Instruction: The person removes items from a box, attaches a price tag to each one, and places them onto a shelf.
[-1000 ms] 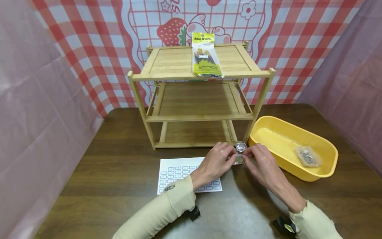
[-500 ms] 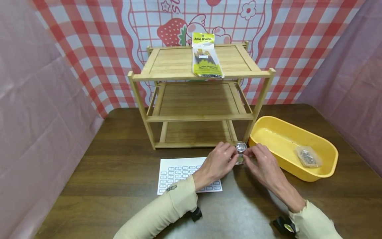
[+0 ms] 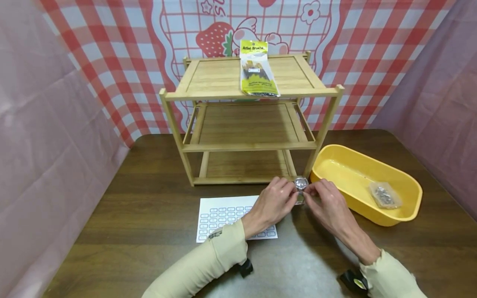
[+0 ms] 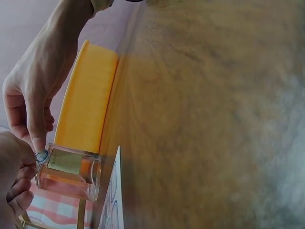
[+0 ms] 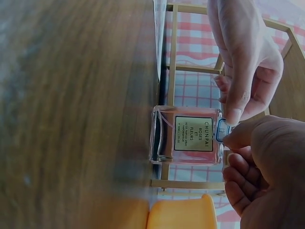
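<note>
Tight quarters at the foot of the wooden rack

A red-and-white checked cloth with a strawberry print closes off the back, and pinkish drapes flank both sides. The dark wood table fills the space between. On it stands the three-tier rack, directly behind the work, its front right leg just beside the yellow basin. The basin lies at an angle, its left end near the right hand, shutting in that side. To the left a white sheet of labels lies flat, partly covered by the left hand and the pale sleeve. Up on the rack's top shelf rests a yellow packet of artist brushes. A clear packet of metallic bits sits inside the basin.

The perfume bottle stands upright on the table in front of the rack's right leg, between the two hands, which hide its sides in the head view; its round silvery top shows just beyond the fingertips. Smallest of all is a blue-edged label at the bottle's neck: the left hand pinches it on one side, the right hand on the other, fingers of both bent.
</note>
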The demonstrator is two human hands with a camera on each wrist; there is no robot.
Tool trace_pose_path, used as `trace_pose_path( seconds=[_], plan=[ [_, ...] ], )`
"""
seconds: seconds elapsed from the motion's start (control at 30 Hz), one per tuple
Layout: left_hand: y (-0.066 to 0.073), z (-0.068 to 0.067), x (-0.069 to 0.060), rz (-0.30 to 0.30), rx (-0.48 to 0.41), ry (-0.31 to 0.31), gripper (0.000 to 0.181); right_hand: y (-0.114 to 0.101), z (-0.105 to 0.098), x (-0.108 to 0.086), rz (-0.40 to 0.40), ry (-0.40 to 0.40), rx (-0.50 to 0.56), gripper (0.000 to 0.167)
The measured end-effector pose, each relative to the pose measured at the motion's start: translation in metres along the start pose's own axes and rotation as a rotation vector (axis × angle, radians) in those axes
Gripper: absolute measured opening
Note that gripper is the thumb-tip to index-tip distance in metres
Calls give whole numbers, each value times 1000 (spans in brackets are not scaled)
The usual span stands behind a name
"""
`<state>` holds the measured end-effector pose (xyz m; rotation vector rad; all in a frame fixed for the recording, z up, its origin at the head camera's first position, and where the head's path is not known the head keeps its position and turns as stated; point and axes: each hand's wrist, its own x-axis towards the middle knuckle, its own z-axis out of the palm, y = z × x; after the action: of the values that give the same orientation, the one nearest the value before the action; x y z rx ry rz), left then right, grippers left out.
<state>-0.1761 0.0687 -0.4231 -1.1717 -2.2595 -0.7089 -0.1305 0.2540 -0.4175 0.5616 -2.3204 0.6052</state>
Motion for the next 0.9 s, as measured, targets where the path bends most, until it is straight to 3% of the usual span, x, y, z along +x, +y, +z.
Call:
trace_pose_path(
  seconds=[0.3, 0.9],
  plan=[
    [2, 1, 0, 3, 13, 30, 5, 2, 1, 0, -11, 16, -3, 27],
    [3, 3, 0, -25, 8, 29, 8, 2, 4, -2, 2, 19, -2, 26]
  ],
)
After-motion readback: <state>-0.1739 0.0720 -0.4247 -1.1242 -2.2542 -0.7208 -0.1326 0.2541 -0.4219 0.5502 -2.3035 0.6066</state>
